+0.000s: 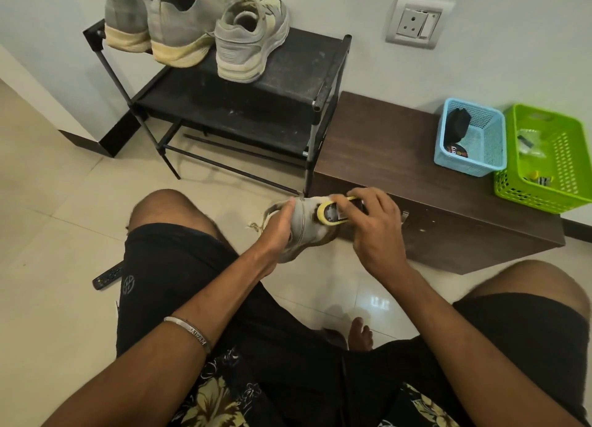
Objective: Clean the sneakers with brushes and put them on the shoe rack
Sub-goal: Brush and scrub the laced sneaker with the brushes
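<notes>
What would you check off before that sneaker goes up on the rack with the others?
1. Left hand grips the sneaker: ok.
2. Right hand holds the yellow brush against the sneaker: ok.
3. Sneaker clean all over: cannot tell, most of it is hidden by the hands.
4. Free spot on the shoe rack, right of the three shoes on top: ok.
5. Loose lace hangs below the sneaker: not ok.
</notes>
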